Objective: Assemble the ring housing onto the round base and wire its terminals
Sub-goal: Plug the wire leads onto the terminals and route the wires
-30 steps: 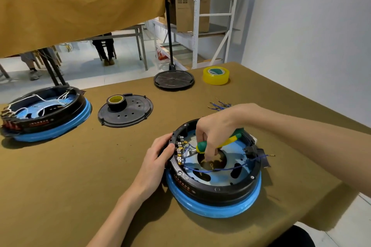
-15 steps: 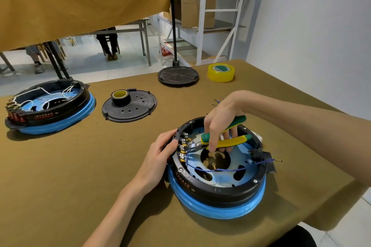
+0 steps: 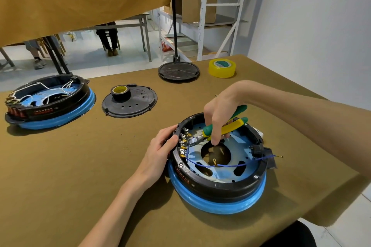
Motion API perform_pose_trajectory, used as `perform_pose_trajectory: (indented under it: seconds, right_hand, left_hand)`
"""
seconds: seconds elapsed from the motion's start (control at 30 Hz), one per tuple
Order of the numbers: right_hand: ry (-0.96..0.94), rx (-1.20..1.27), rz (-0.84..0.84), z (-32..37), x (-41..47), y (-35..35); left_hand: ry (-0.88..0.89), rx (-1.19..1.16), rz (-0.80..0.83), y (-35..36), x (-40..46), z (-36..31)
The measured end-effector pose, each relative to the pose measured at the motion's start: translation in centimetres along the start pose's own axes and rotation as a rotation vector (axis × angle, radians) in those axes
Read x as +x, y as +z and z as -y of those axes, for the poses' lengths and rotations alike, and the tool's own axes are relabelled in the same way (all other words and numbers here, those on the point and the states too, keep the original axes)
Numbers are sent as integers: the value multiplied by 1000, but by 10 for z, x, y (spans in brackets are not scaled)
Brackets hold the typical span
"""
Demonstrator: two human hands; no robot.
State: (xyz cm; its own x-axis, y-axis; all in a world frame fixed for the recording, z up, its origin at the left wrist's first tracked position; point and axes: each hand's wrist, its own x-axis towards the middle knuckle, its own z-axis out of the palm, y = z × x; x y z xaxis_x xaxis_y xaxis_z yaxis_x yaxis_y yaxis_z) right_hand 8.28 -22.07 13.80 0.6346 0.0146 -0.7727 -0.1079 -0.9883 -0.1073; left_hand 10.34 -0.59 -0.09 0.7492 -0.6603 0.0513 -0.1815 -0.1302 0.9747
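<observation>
Now the table (image 3: 60, 176) carries my work near its 5 o'clock corner: the housing (image 3: 220, 188), a black ring, sits on the blue base (image 3: 216, 204), and both look stiff and rather heavy, so I think they will not slide easily. At 10 o'clock of it stands a second unit (image 3: 48, 104), already wired in white. Between them lies a black lid (image 3: 138, 104) with a small tape roll on it, and at 12 o'clock a yellow tape (image 3: 221, 68).

My left hand (image 3: 160, 152) grips the ring's wall at 9 o'clock, fingers curled around the rim, to keep it steady. My right hand (image 3: 218, 114) holds the pliers (image 3: 224, 128) by the green and yellow handles, which stand apart; the nose reaches the terminals (image 3: 183, 142) at 9 o'clock inside the ring.

A blue wire (image 3: 230, 165) runs from these terminals across to 3 o'clock. It is thin and soft, so I judge it should be taken close to its metal lug. The small tabs seem easy to bend.
</observation>
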Motion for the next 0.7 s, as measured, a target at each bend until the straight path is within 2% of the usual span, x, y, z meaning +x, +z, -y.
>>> perform_pose_trajectory:
  seconds: [0.2,0.37,0.7]
  right_hand:
    - [2,-140,-140,5,8,1]
    - [-49,-164,-271,5,8,6]
    - [-95,-250,-355,5,8,11]
  left_hand:
    - [-4,11,0,1,0,0]
    - [-10,11,2,1,0,-1]
    - [-2,26,8,0,0,1]
